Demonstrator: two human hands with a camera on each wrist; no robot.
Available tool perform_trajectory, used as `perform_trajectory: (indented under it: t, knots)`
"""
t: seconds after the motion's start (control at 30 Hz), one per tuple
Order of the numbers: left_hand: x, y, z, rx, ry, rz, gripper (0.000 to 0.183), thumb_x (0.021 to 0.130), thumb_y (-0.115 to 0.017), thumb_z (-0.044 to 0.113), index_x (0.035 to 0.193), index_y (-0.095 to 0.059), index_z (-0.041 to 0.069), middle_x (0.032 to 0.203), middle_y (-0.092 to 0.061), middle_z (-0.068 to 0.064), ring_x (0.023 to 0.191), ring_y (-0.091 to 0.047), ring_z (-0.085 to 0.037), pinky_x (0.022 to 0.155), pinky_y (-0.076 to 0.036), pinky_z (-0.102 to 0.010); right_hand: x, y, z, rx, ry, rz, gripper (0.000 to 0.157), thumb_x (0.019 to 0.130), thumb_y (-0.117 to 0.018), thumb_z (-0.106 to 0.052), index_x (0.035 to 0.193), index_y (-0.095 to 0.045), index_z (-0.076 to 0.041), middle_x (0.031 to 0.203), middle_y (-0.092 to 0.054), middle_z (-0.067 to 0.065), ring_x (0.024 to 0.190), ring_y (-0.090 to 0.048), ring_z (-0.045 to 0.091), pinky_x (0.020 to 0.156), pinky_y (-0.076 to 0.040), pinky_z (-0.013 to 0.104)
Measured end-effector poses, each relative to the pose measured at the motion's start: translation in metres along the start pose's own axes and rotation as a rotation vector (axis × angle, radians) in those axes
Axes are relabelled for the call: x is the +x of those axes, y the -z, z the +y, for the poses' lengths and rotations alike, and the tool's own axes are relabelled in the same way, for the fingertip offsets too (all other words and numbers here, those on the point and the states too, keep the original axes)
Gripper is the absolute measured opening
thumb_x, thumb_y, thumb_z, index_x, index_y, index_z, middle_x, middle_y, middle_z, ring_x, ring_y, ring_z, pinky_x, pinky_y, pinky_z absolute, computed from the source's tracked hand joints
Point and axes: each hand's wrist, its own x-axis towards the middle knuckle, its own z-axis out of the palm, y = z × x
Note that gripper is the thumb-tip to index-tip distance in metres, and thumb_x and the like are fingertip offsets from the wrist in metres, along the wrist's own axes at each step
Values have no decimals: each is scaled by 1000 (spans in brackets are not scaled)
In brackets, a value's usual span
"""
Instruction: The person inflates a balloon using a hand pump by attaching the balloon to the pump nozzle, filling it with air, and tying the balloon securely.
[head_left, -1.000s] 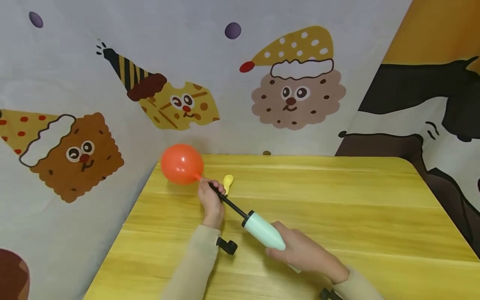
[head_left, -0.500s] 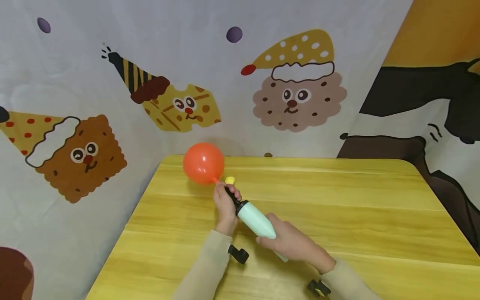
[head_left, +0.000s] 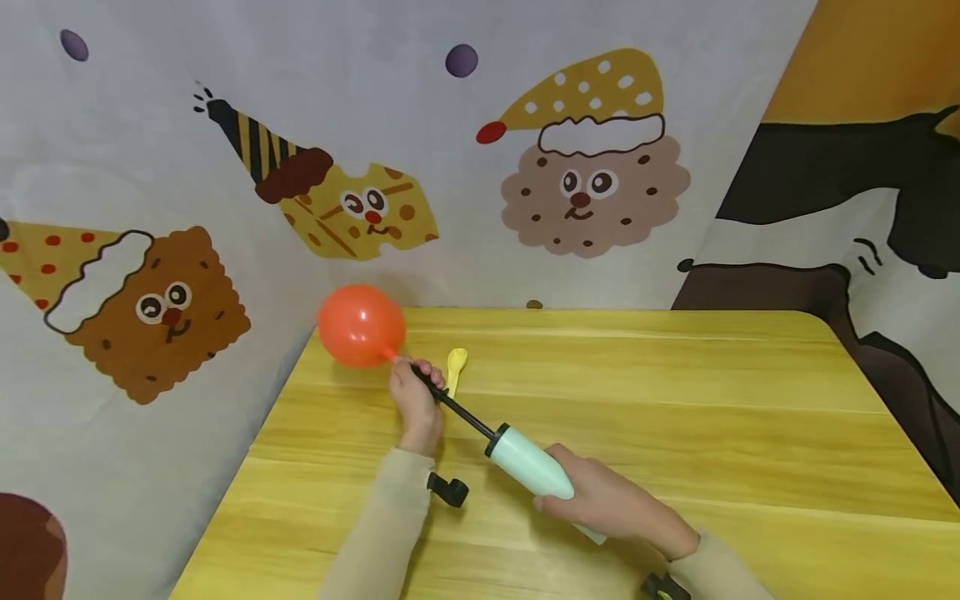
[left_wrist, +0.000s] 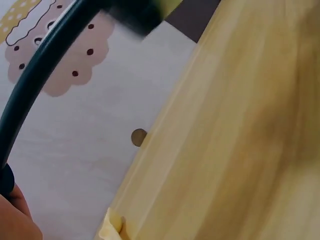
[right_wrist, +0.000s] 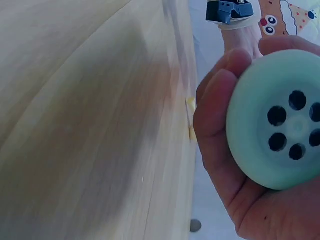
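Balloon pump (head_left: 517, 452) aslant, left hand (head_left: 415, 398) curled round black end (head_left: 425, 380), right hand (head_left: 611, 498) round barrel (head_left: 534, 465)

Pump (head_left: 528, 461) extended again, balloon (head_left: 362, 326) back left

Soft shadows, glints on the balloon (head_left: 362, 326)

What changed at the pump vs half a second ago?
Black rod is drawn out: the mint pump body now sits apart from the left grip; before, it was nearly against it. Left grip and red balloon moved left, exposing more of the small yellow item. Nothing let go: left grip stays at the balloon's neck, right grip round the pump body.
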Motion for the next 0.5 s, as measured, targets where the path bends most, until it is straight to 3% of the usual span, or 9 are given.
perform_trajectory:
  t: [0.3,0.5]
  knots:
    - [-31,-9,-23,52,83,-90,37,115,-26,26,88,-45,10,68,-50,1,51,-48,-11,49,-44,-21,29,-6,-9,-28,-28,56,63,95,-72,-41,137,-48,1,86,-63,5,64,-63,14,50,-54,33]
    - [-29,-6,-21,53,163,-102,32,114,-31,27,91,-45,10,69,-52,1,53,-49,-11,52,-45,-22,40,-10,-16,-3,-11,57,62,95,-71,-39,135,-48,3,82,-62,4,61,-62,15,47,-54,33]
